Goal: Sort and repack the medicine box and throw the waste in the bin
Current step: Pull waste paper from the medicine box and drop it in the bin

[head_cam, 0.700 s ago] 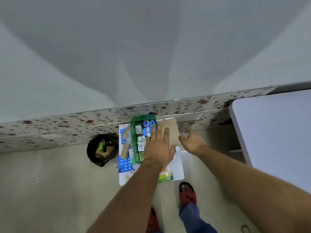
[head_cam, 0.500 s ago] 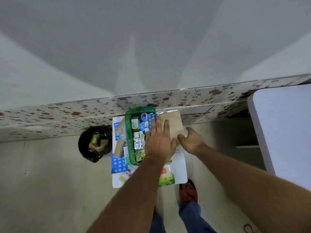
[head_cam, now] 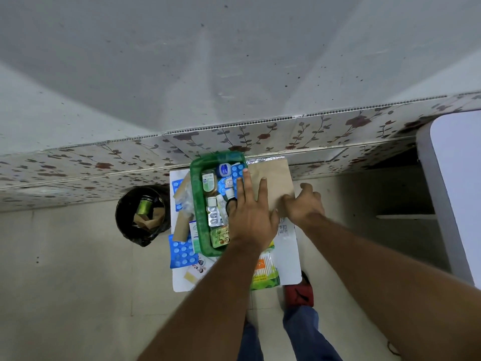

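Looks like we're mid-repack: left hand (head_cam: 250, 217) spread flat, holding nothing, over the green medicine box (head_cam: 199, 204); right hand (head_cam: 303, 205) pinches the brown envelope (head_cam: 273, 178) just right of it. Bin (head_cam: 125, 217) sits left. Next: tuck it in.

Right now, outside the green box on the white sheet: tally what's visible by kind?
Blue blister sheets: 2, one at the near corner, one partly hidden at the far left
Brown cardboard tube: 1
Brown paper envelope: 1
Cotton swab pack: 1
White medicine carton: 1
Total: 6. Small scraps near the sheet's edge are too unclear to count.
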